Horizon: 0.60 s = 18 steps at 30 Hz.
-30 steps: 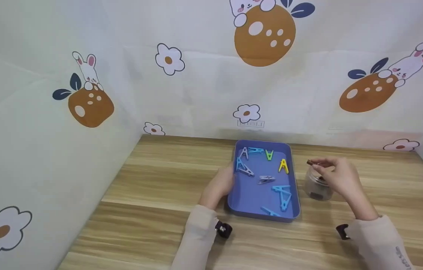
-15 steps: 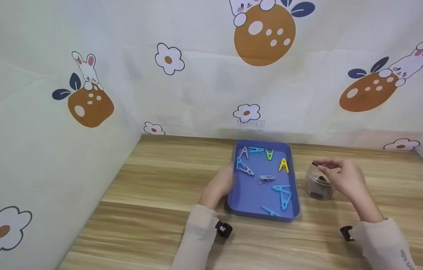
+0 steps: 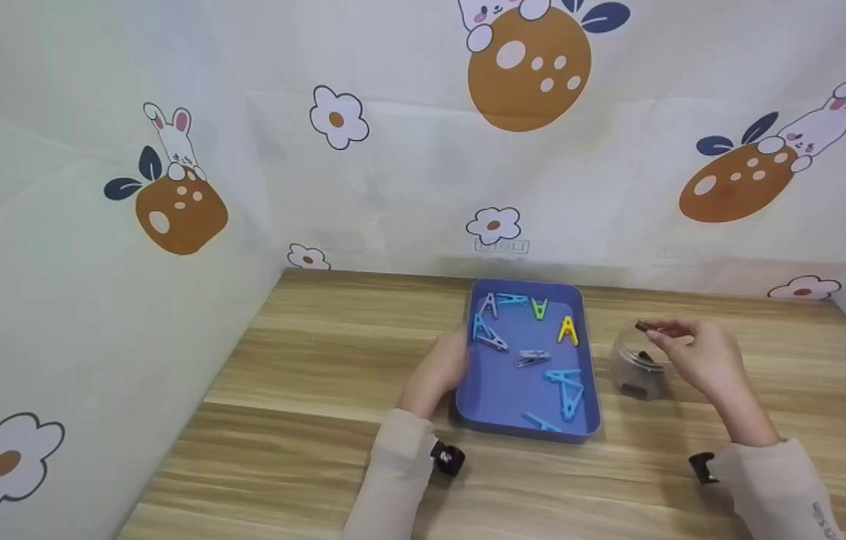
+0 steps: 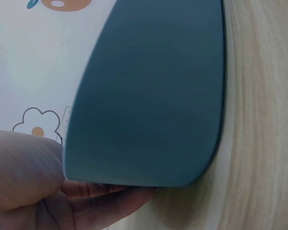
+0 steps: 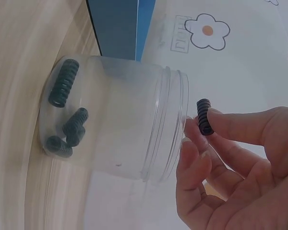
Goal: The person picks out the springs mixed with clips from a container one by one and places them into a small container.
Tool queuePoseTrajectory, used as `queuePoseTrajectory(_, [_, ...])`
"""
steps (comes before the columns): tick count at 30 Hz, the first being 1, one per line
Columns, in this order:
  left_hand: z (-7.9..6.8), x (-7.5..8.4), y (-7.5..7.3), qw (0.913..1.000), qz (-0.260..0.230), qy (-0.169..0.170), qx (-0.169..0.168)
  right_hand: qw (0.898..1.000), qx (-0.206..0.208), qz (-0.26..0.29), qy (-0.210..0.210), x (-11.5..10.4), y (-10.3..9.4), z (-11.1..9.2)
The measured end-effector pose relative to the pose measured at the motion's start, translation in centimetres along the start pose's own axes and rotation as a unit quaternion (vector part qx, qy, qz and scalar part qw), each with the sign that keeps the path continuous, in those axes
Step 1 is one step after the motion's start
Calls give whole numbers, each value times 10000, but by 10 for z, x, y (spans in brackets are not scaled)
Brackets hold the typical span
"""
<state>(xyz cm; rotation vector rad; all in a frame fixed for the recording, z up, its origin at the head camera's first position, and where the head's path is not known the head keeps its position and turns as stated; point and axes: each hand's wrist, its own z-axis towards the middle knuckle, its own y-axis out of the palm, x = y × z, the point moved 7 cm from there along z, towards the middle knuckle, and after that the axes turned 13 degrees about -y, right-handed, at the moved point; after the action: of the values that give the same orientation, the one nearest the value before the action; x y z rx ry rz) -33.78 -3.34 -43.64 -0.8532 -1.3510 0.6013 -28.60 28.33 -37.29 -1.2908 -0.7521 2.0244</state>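
Observation:
The left hand (image 3: 439,369) holds the left side of a purple-blue plastic tray (image 3: 498,409). In the left wrist view its fingers (image 4: 110,203) lie along the outside of the tray wall; the thumb's tip is hidden. The right hand (image 3: 700,356) pinches a small dark coil spring (image 5: 204,117) between thumb and fingertips, just above the mouth of a clear plastic jar (image 3: 624,367). Several similar dark springs (image 5: 64,84) lie at the jar's bottom. The jar stands uncovered on the table, to the right of the tray.
Inside the tray lie several clothespins: yellow (image 3: 568,331), green (image 3: 538,309), grey (image 3: 532,358) and blue (image 3: 569,394). The wood-grain table (image 3: 303,390) ends at a patterned cloth wall (image 3: 408,187) behind, with another at the left.
The right hand has moved slightly to the right with the spring, from the jar's left side to over its mouth. The left hand and the tray have stayed where they were.

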Motion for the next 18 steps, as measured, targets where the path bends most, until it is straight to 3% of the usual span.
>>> queuePoseTrajectory(18, [-1,0,-1,10000,3,-65,13,10000,52,-54,-34,9,1,-7])
